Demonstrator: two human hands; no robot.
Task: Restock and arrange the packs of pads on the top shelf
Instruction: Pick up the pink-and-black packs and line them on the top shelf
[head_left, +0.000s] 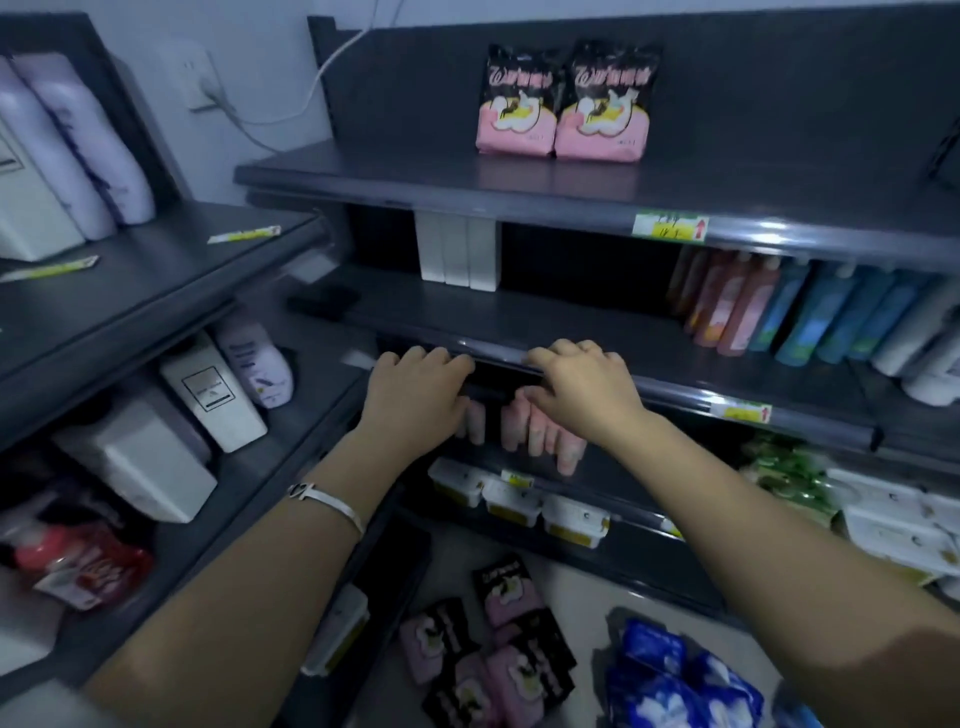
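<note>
Two pink-and-black packs of pads (563, 104) stand upright side by side at the back of the dark top shelf (415, 179). Two shelves lower, a row of pink packs (540, 434) stands on edge in the shadow. My left hand (415, 395) curls its fingers round the left end of that row. My right hand (579, 389) grips the tops of the packs at the right end. The fingertips of both hands are hidden behind the packs. Several more pink-and-black packs (498, 654) lie loose on the floor below.
Blue packs (670, 686) lie heaped on the floor at the right. The middle shelf holds white boxes (457, 254) and coloured bottles (779, 306). White tubs (519, 499) line a lower shelf. The left shelving unit (156, 270) carries white and lilac bottles.
</note>
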